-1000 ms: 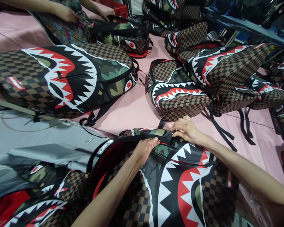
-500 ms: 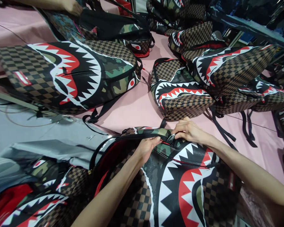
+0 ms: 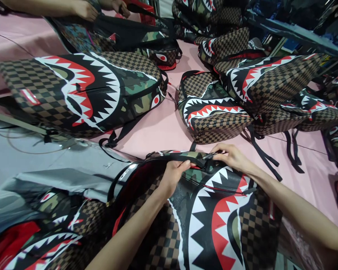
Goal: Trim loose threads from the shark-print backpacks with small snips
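Note:
A backpack [image 3: 166,240] with a shark-mouth print, brown checks and camouflage lies in front of me, its main opening gaping on the left with red edging inside. My left hand [image 3: 173,174] is closed on the zipper edge near the top of this backpack, thumb pointing right. Just to the right, my right hand [image 3: 232,157] is closed around a small dark pointed tool [image 3: 210,155], which looks like thread snips; its grip is mostly hidden by the fingers. The tool's tip is close to the zipper edge beside my left thumb.
Another shark-print backpack [image 3: 101,93] lies across the pink-covered table [image 3: 146,135]. Several more backpacks [image 3: 214,116] are piled on the right, straps hanging toward me. Others [image 3: 64,213] sit low at the left. Behind, another person's hand [image 3: 86,10] touches a dark backpack.
My right hand has shifted slightly right and down, away from the left thumb, with the tool. My left hand stays on the zipper edge. Another person's second hand now shows at the top.

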